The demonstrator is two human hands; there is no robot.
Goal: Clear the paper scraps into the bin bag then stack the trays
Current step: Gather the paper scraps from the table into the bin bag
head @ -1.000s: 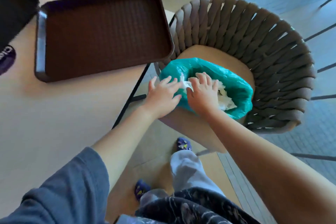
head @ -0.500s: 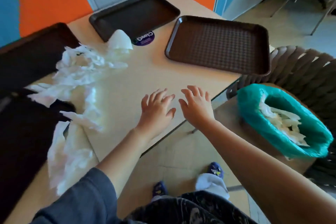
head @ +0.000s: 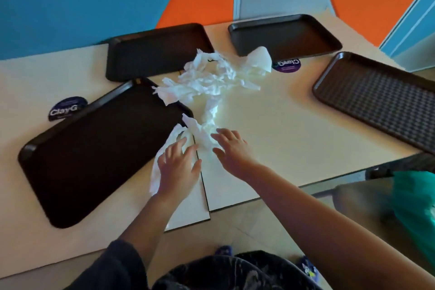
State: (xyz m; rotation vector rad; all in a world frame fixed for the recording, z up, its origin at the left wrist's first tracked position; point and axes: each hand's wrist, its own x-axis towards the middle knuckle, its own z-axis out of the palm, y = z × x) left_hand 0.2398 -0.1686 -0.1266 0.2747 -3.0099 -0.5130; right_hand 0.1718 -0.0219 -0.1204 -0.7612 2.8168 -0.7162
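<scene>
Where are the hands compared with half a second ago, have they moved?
Yes. Both the left hand and right hand have gone from the table's near edge inward onto the paper scraps.

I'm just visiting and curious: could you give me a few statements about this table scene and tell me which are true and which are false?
1. Four dark trays lie separately on the table. True.
2. The trays are stacked. False: none lies on another.
3. White paper scraps remain on the table. True.
4. The left hand lifts a tray. False: it lies open on paper.
5. The right hand is spread open by the scraps. True.
6. The bin bag is red. False: it is green.
</scene>
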